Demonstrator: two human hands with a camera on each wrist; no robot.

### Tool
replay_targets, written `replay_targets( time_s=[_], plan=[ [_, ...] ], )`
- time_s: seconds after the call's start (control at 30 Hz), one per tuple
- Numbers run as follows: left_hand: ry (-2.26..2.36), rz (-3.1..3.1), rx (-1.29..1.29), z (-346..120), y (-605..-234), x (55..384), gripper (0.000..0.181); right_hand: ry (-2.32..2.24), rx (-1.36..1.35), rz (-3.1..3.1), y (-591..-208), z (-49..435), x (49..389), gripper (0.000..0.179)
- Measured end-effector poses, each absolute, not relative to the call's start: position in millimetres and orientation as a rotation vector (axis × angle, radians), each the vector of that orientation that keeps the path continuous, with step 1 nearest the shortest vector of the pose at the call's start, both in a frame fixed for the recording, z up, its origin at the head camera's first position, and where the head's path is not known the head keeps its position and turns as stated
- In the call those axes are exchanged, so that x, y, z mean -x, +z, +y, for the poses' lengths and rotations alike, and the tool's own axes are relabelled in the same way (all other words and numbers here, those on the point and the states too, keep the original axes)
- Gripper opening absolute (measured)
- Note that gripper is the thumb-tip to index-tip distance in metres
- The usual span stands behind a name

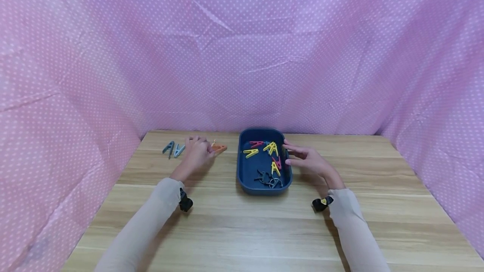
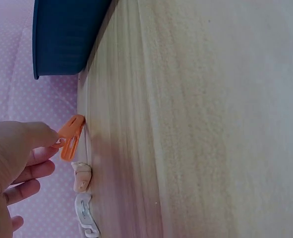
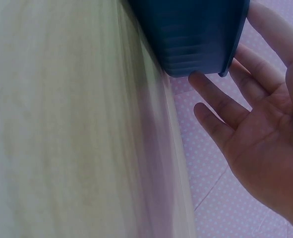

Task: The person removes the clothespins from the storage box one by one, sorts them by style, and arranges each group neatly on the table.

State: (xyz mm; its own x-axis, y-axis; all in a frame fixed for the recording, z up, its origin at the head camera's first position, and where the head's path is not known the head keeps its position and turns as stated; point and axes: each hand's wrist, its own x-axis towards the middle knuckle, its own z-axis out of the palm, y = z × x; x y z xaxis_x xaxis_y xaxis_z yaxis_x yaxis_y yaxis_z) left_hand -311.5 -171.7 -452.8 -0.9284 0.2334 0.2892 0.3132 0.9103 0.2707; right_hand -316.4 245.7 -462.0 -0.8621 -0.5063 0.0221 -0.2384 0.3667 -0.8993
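Observation:
My left hand (image 1: 195,153) pinches an orange clothespin (image 2: 75,130) between thumb and finger, just above or touching the tabletop. Beside it in the left wrist view lie a peach clip (image 2: 82,179) and a whitish clip (image 2: 87,215). My right hand (image 1: 311,161) is at the right side of a dark blue bin (image 1: 242,184), its fairly straight fingertips against the wall and rim. In the bin are several yellow clothespins (image 1: 251,153), red clothespins (image 1: 256,143) and dark clips (image 1: 263,176), some with metal rings.
Left of my left hand a dark grey-blue clothespin (image 1: 169,148) and a light blue clothespin (image 1: 179,150) lie on the wooden table (image 1: 242,230). A pink polka-dot cloth (image 1: 242,53) hangs along the table's back edge and sides.

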Motion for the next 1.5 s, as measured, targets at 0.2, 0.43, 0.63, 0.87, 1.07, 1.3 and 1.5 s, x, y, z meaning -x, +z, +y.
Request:
replay_targets(
  time_s=[0.2,0.43,0.63,0.87,1.07,1.3,1.5],
  plan=[
    [-0.539,-2.850,0.404,-167.7,-456.7,310.2,0.022,-1.488,0.648,2.387,-462.6,246.3,316.7,0.064],
    [-0.584,-2.864,0.329,-164.1,-462.9,312.0,0.026,-1.492,0.657,2.375,-464.3,245.8,317.1,0.063],
    [-0.535,-2.870,0.276,-164.5,-466.4,315.9,0.024,-1.500,0.681,2.364,-463.1,245.5,316.6,0.062],
    [-0.512,-2.869,0.250,-163.7,-469.1,320.5,0.025,-1.502,0.687,2.359,-461.5,245.7,316.9,0.062],
    [-0.528,-2.866,0.243,-160.1,-470.5,322.1,0.027,-1.513,0.696,2.358,-462.8,245.9,317.9,0.062],
    [-0.499,-2.865,0.239,-159.3,-473.1,324.3,0.026,-1.504,0.684,2.365,-465.1,246.4,318.9,0.062],
    [-0.490,-2.862,0.245,-156.6,-472.5,324.1,0.029,-1.519,0.677,2.353,-465.5,246.0,319.6,0.063]
  ],
)
